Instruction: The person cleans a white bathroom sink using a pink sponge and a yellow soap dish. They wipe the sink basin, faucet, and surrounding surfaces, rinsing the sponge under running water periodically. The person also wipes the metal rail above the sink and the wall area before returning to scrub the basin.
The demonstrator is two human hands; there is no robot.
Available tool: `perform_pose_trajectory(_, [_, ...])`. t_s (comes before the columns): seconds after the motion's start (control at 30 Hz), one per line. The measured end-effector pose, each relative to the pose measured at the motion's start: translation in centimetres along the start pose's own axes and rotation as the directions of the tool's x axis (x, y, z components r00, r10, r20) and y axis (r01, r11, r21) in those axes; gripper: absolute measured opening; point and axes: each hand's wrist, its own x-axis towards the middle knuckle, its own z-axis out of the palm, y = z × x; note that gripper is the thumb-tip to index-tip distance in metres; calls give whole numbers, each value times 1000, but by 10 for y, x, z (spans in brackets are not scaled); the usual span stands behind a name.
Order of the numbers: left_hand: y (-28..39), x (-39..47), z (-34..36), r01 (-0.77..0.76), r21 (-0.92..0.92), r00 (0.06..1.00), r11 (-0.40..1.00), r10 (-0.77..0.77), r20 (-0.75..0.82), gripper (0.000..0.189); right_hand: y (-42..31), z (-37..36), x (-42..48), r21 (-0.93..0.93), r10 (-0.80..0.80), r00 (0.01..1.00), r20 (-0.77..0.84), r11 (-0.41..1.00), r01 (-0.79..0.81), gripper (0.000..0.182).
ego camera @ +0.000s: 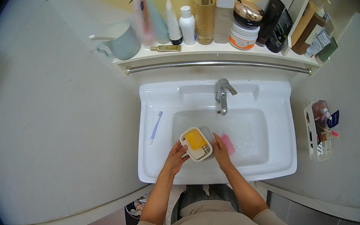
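Observation:
Over the basin of a white ceramic sink point(219, 171), my left hand point(175, 158) grips the left side of a cream slotted plastic soap dish point(201, 158). A yellow bar, apparently soap point(195, 139), lies in the dish. My right hand point(220, 149) is at the right, its fingers on a greyish translucent container point(207, 133) that is partly hidden behind the dish. Whether the two pieces touch, I cannot tell. A pink sponge or cloth point(228, 144) rests in the basin just right of my right hand, partly covered by it.
A chrome faucet point(223, 97) stands at the sink's back. On the left ledge lies a toothbrush point(156, 128). Above a metal towel bar point(214, 62), a shelf point(141, 55) carries a blue mug point(122, 42) and several bottles. A white basket of toiletries point(319, 132) hangs right.

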Motion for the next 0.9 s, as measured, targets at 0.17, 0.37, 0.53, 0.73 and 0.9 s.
perform_pose_trajectory(0.17, [3, -6, -12, -18, -22, 999, 1000, 17, -41, 44, -12, 20, -4, 142, 128, 989, 76, 980, -137, 38])
perform_pose_trajectory(0.37, [-1, -16, -19, -15, -186, 986, 982, -16, -165, 39, -20, 37, -10, 285, 135, 963, 234, 937, -201, 41])
perform_pose_trajectory(0.53, [-9, -16, -28, -92, -273, 991, 958, 62, -116, 38, -19, 56, -17, 219, 24, 968, 249, 972, -81, 47])
perform_pose_trajectory(0.73, [-15, -16, -37, -224, -251, 970, 942, 190, -155, 42, -42, 78, -30, 65, -1, 966, 257, 998, -16, 61])
perform_pose_trajectory(0.9, [-8, -18, -37, -238, -276, 963, 931, 190, -191, 44, -20, 87, -22, 19, -72, 966, 247, 997, 70, 60])
